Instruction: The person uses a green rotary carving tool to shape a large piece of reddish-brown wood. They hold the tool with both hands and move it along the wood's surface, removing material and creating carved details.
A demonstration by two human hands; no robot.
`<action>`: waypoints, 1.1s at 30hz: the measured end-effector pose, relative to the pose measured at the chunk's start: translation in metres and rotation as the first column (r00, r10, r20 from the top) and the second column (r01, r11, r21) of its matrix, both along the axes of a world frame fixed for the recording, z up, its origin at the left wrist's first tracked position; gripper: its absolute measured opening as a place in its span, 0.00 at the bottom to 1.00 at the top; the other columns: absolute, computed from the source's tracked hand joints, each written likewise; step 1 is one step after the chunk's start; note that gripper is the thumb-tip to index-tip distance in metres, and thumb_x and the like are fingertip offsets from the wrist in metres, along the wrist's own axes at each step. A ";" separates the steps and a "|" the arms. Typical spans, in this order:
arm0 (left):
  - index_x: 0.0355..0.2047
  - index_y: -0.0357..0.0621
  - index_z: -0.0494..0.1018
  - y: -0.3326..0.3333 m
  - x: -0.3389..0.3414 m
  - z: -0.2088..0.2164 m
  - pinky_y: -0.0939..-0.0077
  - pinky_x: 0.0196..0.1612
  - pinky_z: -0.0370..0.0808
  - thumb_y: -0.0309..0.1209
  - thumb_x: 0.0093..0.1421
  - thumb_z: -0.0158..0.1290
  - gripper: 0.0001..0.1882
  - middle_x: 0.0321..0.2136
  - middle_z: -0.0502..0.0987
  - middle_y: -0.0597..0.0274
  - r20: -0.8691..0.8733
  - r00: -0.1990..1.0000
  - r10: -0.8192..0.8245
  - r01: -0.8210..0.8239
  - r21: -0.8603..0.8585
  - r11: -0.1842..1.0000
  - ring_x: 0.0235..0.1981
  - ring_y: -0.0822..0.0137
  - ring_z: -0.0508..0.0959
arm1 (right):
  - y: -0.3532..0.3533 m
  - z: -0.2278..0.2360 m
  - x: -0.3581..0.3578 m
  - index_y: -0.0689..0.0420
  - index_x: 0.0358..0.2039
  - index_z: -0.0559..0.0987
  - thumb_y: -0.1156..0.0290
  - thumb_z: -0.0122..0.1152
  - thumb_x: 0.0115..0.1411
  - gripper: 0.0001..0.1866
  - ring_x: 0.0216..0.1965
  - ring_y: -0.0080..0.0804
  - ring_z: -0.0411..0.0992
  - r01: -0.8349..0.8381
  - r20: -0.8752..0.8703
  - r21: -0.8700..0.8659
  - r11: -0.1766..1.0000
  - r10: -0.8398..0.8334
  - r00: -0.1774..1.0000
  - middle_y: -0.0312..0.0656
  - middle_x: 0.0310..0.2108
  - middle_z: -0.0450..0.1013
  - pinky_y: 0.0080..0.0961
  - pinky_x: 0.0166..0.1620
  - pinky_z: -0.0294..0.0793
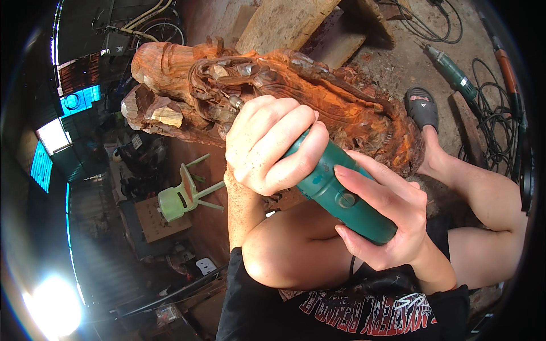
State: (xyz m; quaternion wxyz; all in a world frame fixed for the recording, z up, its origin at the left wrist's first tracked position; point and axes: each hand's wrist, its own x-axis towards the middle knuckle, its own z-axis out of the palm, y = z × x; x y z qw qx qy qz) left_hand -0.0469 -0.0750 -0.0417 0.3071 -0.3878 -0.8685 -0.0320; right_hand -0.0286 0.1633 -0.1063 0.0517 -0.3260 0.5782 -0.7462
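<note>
A green die grinder (324, 170) lies slantwise in front of me, its metal collet (235, 103) reaching to the carved wood. Wrapped round its front end is my left hand (273, 145), closed and dusted with brown specks. My right hand (392, 219) grips the rear of the body, thumb below and fingers over the top. Beyond both hands lies a large reddish-brown wood carving (341, 102) with deep folds and cut facets. The bit's tip is too small to make out against the wood, so I cannot tell whether it touches.
At the right, a second green grinder (452, 71) lies on the concrete near tangled black cables (495, 122). A sandalled foot (421, 108) stands beside the carving. Wooden boards (290, 25) lie behind it. A light green plastic chair (176, 202) is at the left.
</note>
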 end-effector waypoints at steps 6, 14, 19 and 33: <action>0.35 0.45 0.80 0.000 -0.002 -0.002 0.65 0.34 0.80 0.35 0.37 0.59 0.20 0.32 0.81 0.58 -0.047 0.999 -0.018 0.018 -0.013 1.000 0.31 0.58 0.82 | 0.001 0.001 -0.002 0.63 0.59 0.83 0.78 0.74 0.41 0.38 0.45 0.51 0.86 0.009 -0.013 0.019 1.000 -0.009 1.000 0.67 0.56 0.78 0.32 0.45 0.86; 0.38 0.44 0.80 0.004 -0.003 -0.001 0.65 0.33 0.80 0.32 0.42 0.62 0.19 0.35 0.81 0.57 -0.049 0.997 -0.060 0.060 -0.003 0.998 0.32 0.59 0.82 | 0.004 0.003 0.002 0.61 0.58 0.84 0.80 0.75 0.39 0.38 0.51 0.59 0.84 0.033 -0.019 0.030 0.999 -0.032 0.999 0.69 0.56 0.77 0.37 0.49 0.86; 0.38 0.45 0.81 0.012 0.000 -0.004 0.67 0.32 0.80 0.32 0.46 0.63 0.16 0.34 0.82 0.58 -0.114 0.993 -0.039 0.041 0.011 0.999 0.31 0.61 0.82 | 0.013 -0.003 -0.008 0.61 0.56 0.84 0.78 0.76 0.38 0.38 0.52 0.62 0.83 0.019 -0.169 0.075 0.997 -0.006 0.986 0.73 0.56 0.76 0.40 0.51 0.85; 0.38 0.46 0.80 0.026 -0.004 -0.020 0.72 0.34 0.78 0.30 0.52 0.65 0.12 0.36 0.81 0.62 -0.189 0.981 0.047 -0.038 0.052 0.998 0.32 0.64 0.80 | 0.034 0.008 -0.023 0.65 0.61 0.80 0.76 0.78 0.46 0.38 0.57 0.55 0.80 0.074 -0.160 0.343 0.936 -0.020 0.987 0.62 0.57 0.78 0.41 0.60 0.78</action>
